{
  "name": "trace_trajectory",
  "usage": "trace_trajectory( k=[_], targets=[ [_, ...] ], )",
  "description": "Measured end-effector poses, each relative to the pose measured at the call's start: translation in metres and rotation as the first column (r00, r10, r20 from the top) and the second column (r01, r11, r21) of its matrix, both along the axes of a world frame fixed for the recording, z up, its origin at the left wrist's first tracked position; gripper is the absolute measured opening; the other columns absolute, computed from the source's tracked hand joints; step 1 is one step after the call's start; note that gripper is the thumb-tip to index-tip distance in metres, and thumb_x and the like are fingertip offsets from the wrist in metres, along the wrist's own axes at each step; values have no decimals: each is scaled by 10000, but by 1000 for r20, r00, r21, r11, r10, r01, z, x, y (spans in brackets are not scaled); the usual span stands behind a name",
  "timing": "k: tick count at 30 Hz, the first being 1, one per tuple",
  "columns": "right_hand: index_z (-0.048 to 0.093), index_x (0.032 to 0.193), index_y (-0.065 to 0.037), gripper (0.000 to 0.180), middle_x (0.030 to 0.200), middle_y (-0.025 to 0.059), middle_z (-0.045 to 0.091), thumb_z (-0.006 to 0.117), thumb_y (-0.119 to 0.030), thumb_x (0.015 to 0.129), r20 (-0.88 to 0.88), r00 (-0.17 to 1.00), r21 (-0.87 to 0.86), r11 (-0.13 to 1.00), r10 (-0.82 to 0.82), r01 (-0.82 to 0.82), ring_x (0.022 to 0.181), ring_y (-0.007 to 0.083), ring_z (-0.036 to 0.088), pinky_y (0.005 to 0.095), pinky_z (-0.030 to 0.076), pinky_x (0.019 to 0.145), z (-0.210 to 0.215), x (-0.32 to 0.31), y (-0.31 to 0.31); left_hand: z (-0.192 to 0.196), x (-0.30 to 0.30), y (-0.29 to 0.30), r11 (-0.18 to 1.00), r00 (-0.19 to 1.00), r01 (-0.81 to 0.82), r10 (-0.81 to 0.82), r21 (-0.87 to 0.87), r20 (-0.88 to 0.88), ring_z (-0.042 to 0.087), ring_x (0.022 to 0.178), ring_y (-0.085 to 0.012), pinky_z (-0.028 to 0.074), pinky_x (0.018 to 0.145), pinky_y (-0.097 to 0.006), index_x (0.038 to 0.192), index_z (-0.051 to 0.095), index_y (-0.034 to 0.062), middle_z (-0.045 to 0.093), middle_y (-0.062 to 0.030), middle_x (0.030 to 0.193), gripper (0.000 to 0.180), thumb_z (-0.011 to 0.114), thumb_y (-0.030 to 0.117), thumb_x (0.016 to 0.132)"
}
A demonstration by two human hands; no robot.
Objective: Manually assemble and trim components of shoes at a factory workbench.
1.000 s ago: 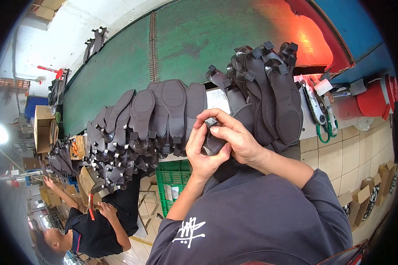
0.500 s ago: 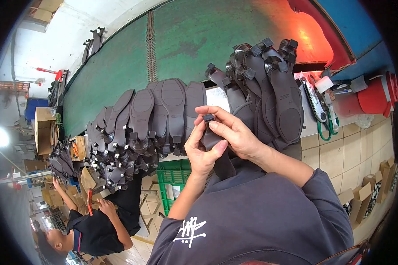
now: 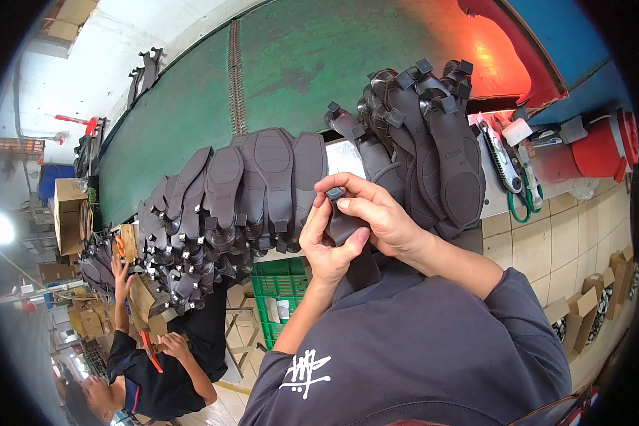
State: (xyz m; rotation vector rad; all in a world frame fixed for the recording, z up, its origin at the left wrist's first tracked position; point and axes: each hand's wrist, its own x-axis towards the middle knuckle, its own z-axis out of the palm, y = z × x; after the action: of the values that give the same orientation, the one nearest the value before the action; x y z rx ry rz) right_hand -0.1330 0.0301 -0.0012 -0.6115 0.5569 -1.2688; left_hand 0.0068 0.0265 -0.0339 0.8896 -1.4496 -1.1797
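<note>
Both hands meet in the middle of the head view around one dark shoe sole with a small square heel tip [image 3: 336, 193]. My left hand [image 3: 328, 245] cups the sole from below. My right hand [image 3: 376, 213] pinches its upper end at the heel. Directly behind them lies a fanned row of dark soles [image 3: 263, 181] along the edge of the green conveyor belt [image 3: 192, 106]. A second heap of heeled soles [image 3: 433, 135] stands to the right of my hands.
A co-worker in a dark shirt [image 3: 156, 369] handles soles at the lower left. A green crate [image 3: 280, 298] sits under the bench. Green-handled scissors [image 3: 522, 192] and a red container [image 3: 603, 149] lie at the right. Cardboard boxes [image 3: 67, 213] stand at the left.
My hands have turned the sole slightly and lifted its heel end; the right fingers have shifted onto the heel tip. The co-worker's arm has moved a little.
</note>
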Motion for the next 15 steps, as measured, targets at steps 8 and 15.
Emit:
trace_trajectory(
  k=[8, 15],
  targets=[
    [496, 1364, -22, 379, 1191, 66, 587, 478, -103, 995, -108, 994, -63, 998, 13, -20, 1134, 131, 533, 289, 413, 1018, -7, -3, -3, 8, 3, 0, 945, 969, 121, -45, 305, -243, 575, 1125, -177, 426, 989, -294, 1304, 553, -79, 602, -118, 1250, 695, 803, 132, 691],
    [487, 1379, -24, 381, 1205, 71, 582, 459, -111, 1009, -109, 994, -62, 998, 9, -15, 1143, 133, 524, 295, 403, 1027, -8, -3, -3, 8, 6, -3, 943, 973, 140, -76, 302, -216, 592, 1089, -164, 435, 976, -284, 1306, 553, -75, 623, -106, 1215, 656, 756, 116, 712]
  ],
)
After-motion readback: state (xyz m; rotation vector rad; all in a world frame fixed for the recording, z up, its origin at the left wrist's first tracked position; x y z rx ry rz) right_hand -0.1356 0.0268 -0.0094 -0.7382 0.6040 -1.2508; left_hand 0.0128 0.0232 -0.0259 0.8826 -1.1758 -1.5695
